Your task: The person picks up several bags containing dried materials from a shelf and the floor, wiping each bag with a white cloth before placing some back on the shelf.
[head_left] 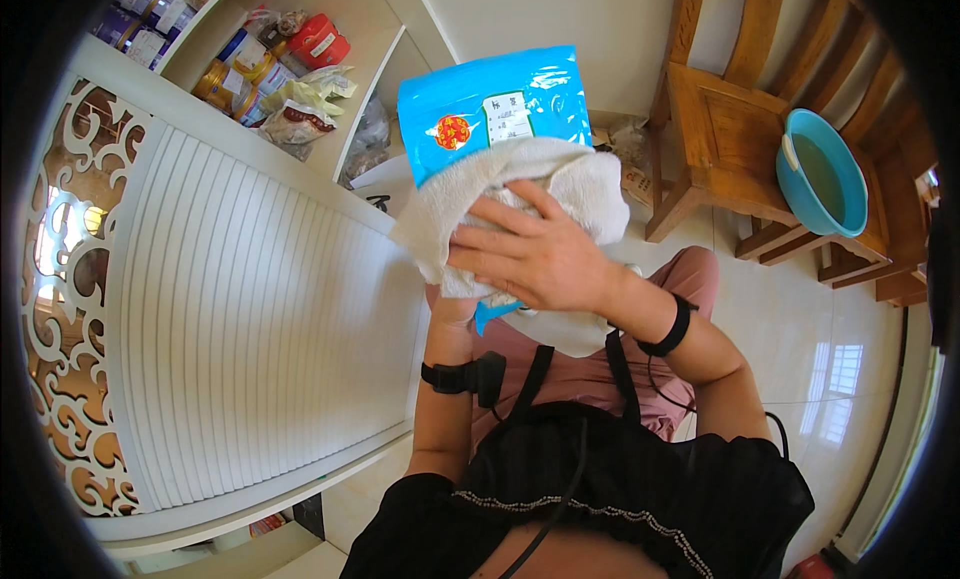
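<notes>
A shiny blue plastic pouch (491, 83) stands upright in front of me, with a red round emblem and a white label bearing writing on its face. Its lower half is covered by a white terry cloth (555, 170). My right hand (532, 256) lies across the cloth with fingers spread, pressing it against the pouch. My left hand (455, 309) supports the pouch from below and behind; the cloth and pouch hide its fingers. A blue corner of the pouch shows beneath the cloth.
At left stands a white cabinet with a slatted door (262, 301). Cans (259, 57), a red container (319, 41) and bags sit on its shelves. On the right, a wooden chair (739, 140) stands near a blue basin (821, 174) of cloudy water on a wooden seat.
</notes>
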Motion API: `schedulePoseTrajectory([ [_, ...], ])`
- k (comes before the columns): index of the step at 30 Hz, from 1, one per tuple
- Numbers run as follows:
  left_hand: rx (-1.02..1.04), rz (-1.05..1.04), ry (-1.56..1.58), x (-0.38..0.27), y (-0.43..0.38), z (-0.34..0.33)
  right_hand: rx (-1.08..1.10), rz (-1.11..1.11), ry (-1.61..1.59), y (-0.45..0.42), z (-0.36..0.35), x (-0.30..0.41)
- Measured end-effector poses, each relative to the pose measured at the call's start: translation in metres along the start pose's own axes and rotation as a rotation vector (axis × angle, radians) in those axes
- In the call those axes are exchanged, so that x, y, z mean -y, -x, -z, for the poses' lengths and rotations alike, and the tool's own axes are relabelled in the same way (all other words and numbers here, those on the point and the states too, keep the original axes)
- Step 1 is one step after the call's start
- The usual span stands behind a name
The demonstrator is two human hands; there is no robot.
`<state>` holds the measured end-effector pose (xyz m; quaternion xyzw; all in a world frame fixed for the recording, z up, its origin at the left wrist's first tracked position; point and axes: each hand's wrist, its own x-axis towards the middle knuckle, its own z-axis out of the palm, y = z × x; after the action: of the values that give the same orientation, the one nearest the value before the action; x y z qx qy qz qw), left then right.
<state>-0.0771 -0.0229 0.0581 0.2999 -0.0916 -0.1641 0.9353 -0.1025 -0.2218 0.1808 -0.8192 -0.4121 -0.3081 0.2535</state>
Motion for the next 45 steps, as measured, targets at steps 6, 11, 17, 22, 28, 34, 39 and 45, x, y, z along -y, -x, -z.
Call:
schedulePoseTrajectory([
  [6, -0.045, 0.104, -0.475, -0.018, 0.024, -0.070, -0.034, 0.018, -0.030, -0.036, 0.035, -0.025],
  [11, -0.018, 0.107, -0.383, -0.019, 0.031, -0.089, -0.055, -0.156, -0.040, -0.033, 0.046, -0.065],
  [17, -0.032, -0.008, -0.460, -0.023, 0.040, -0.075, -0.291, -0.773, -0.810, 0.036, 0.014, -0.087],
  [22, -0.061, -0.051, -0.377, -0.023, 0.040, -0.096, -0.546, -1.201, -1.269, 0.072, 0.025, -0.089],
  [28, -0.024, -0.077, -0.357, -0.029, 0.040, -0.106, -1.031, -0.981, -1.251, 0.007, 0.094, -0.051],
  [34, 0.013, -0.069, -0.386, -0.023, 0.038, -0.093, -0.372, -0.585, -0.616, -0.014, 0.068, -0.029],
  [39, 0.000, -0.047, -0.445, -0.031, 0.045, -0.093, -0.262, -0.436, -0.324, 0.000, 0.069, 0.010],
  [45, 0.070, -0.138, -0.387, -0.025, 0.040, -0.090, -0.262, -0.316, -0.093, 0.022, 0.064, 0.043],
])
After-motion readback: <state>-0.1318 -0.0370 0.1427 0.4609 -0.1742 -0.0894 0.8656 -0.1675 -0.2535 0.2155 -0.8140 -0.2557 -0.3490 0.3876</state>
